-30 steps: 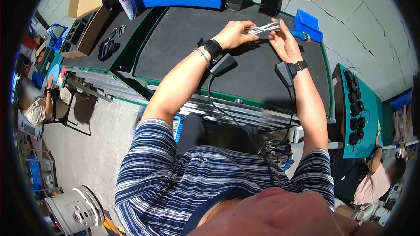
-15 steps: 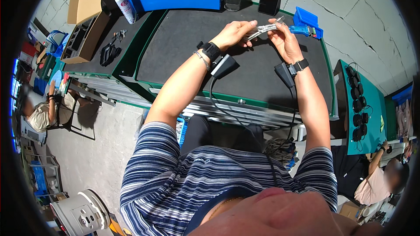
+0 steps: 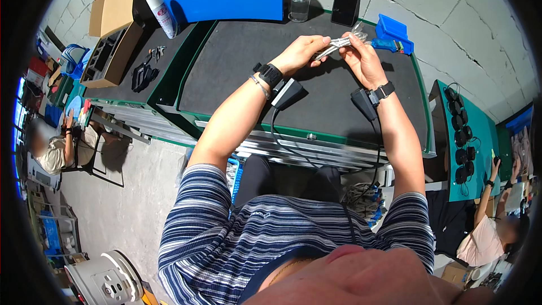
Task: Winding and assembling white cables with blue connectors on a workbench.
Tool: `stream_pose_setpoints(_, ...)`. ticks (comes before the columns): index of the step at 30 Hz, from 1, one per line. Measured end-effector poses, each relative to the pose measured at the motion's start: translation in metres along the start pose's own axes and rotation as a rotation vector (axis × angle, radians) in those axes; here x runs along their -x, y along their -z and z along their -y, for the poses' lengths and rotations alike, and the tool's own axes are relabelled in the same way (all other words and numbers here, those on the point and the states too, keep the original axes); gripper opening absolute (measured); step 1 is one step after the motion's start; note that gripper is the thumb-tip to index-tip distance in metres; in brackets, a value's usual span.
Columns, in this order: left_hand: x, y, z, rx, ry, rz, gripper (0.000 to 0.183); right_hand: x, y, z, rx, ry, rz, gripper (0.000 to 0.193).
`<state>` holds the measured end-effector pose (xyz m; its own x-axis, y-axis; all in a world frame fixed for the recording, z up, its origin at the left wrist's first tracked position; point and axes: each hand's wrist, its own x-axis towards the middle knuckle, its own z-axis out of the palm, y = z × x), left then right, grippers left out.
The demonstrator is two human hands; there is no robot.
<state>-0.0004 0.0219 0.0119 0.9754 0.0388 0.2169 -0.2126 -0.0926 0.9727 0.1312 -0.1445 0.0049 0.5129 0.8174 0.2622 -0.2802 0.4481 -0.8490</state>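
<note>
Pinches silvery bundle (image 3: 340,43) with left hand (image 3: 298,55) and right hand (image 3: 364,63), upper right of frame's centre. Has open dark mat (image 3: 243,70) leftward and below to green rim (image 3: 339,140), blue bin (image 3: 393,28) close at right. Partly hides bundle within grasp; cannot tell if joined to blue piece (image 3: 384,44).

The left hand (image 3: 300,55) and right hand (image 3: 364,63) pinch a silvery bundle (image 3: 337,43) (probably cable).

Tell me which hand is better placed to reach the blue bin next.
Probably the right hand: it is nearer the blue bin than the left hand, though both hold the silvery bundle.
</note>
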Motion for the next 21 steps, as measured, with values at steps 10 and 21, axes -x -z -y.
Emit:
stream_pose_setpoints(10,0.002,-0.002,-0.001,0.035,0.088,-0.029,0.040,-0.001,-0.004,-0.016,0.103,-0.102,0.002,0.023)
stream_pose_setpoints(21,-0.002,-0.006,0.004,-0.562,-0.167,-0.137,0.032,0.001,-0.011,-0.009,0.613,0.033,-0.079,0.028)
